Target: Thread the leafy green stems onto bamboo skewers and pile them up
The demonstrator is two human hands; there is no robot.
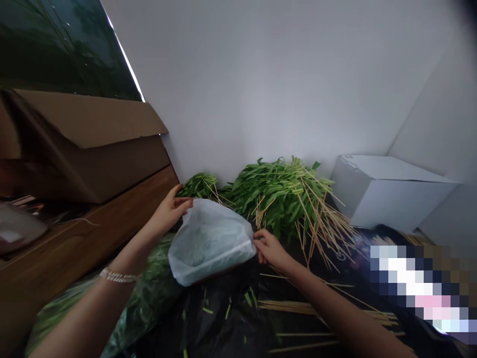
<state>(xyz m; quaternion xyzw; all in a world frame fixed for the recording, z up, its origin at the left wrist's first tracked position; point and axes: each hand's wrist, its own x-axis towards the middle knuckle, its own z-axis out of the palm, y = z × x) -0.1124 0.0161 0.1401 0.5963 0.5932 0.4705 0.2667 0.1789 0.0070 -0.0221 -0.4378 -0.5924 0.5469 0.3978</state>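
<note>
Now the left hand and right hand pinch a wide, cloudy-white plastic bag at eleven and three o'clock, seemingly spreading it; next likely needs steady fingers.

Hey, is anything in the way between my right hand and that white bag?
Nothing visible: the right hand touches the right edge of the white bag. The leafy greens lie beyond it, not between.

A translucent white plastic bag spreads wide at seven o'clock from center, its pale band slanting toward two o'clock.
</note>
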